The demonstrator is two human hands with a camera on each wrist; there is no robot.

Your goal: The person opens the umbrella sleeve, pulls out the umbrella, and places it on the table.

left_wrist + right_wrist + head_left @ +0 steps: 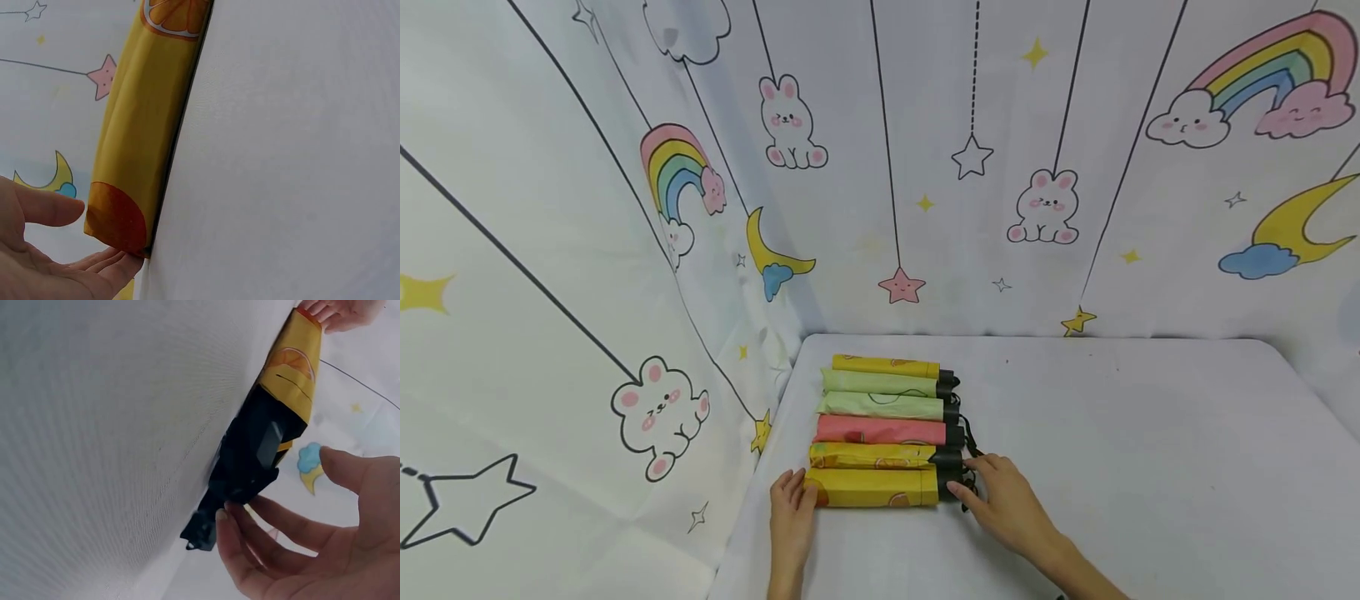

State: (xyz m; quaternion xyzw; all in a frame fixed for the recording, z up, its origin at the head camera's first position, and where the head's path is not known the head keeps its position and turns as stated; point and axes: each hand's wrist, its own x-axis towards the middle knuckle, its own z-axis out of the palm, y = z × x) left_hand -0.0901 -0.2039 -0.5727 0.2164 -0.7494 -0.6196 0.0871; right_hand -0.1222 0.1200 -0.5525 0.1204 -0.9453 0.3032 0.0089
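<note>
Folded umbrellas lie side by side in a row on the white table. Nearest me is a yellow umbrella (880,487) with orange-slice prints and a black handle (259,434). My left hand (792,500) is at its left end, fingertips against the fabric edge and thumb held apart from it in the left wrist view. At the other end my right hand (1003,504) has its fingertips right at the black handle and dark wrist strap, its thumb lifted away. Just behind lies a second yellow umbrella (872,456), then a red one (880,431).
Two pale green umbrellas (880,406) and another yellow umbrella (883,366) continue the row toward the back, handles all to the right. White cloth printed with rabbits, stars and rainbows hangs behind and to the left of the table (1150,450).
</note>
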